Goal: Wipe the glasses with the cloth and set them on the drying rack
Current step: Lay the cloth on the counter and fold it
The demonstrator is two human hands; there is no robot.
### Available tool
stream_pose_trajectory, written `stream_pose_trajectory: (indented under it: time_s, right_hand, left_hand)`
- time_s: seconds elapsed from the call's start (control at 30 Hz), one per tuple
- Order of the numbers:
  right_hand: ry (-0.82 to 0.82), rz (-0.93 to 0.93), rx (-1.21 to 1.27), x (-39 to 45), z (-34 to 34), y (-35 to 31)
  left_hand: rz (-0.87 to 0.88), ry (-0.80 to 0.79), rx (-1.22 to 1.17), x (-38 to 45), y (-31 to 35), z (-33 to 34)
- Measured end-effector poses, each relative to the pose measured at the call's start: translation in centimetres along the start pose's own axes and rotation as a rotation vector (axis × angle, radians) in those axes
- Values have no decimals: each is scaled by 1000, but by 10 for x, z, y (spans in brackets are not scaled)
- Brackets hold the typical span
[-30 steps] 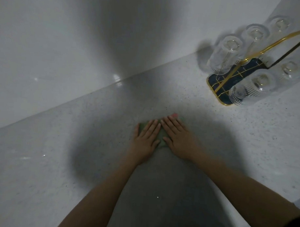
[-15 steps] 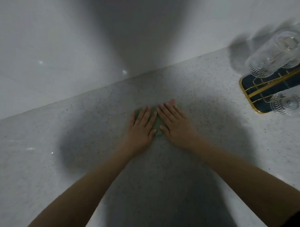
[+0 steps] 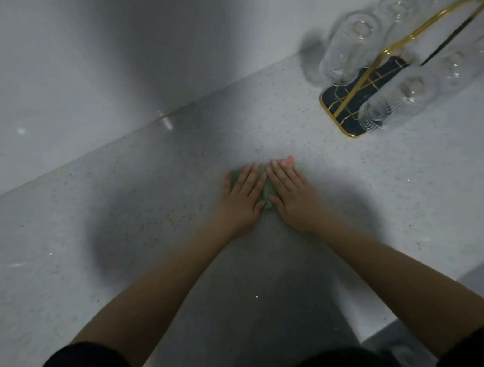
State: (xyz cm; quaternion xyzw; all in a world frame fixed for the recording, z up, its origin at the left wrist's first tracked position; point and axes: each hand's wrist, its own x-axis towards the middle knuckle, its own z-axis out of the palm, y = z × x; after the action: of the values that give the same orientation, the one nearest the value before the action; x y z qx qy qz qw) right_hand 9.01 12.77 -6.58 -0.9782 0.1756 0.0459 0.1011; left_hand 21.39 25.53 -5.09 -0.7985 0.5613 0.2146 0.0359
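Both hands flat on the cloth (image 3: pixel 267 190), fingers straight and close together, palms down. Left hand (image 3: pixel 243 200) covers its left part, right hand (image 3: pixel 292 197) its right; only a green strip shows between them, plus slivers at the left edge and past the right fingertips. Pink patch at the right fingertips, can't tell whether it's cloth or something else. Cloth lies on the speckled counter (image 3: pixel 124 234), in the person's shadow. Drying rack (image 3: pixel 347 115) sits far right near the wall: dark base, gold rim, gold handle cut off by the top edge. Glasses (image 3: pixel 347 49) hang inverted on both sides of it, blurred; the far ones run out of view, count unclear. Dark sleeves at the bottom edge.
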Motion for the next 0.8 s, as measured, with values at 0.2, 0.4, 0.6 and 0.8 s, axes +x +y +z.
stream_pose_trajectory:
  time_s: [0.2, 0.4, 0.6, 0.8]
  right_hand:
    - [82, -56, 11, -147, 32, -21]
    - [70, 41, 31, -143, 23, 34]
    - [26, 312, 57, -129, -9, 121]
    - [15, 420, 95, -133, -21, 183]
  left_hand:
    - [262, 243, 49, -97, 53, 82]
    - [274, 145, 39, -43, 85, 55]
    - [359, 28, 181, 68, 149, 0]
    - [402, 5, 262, 126, 197, -17]
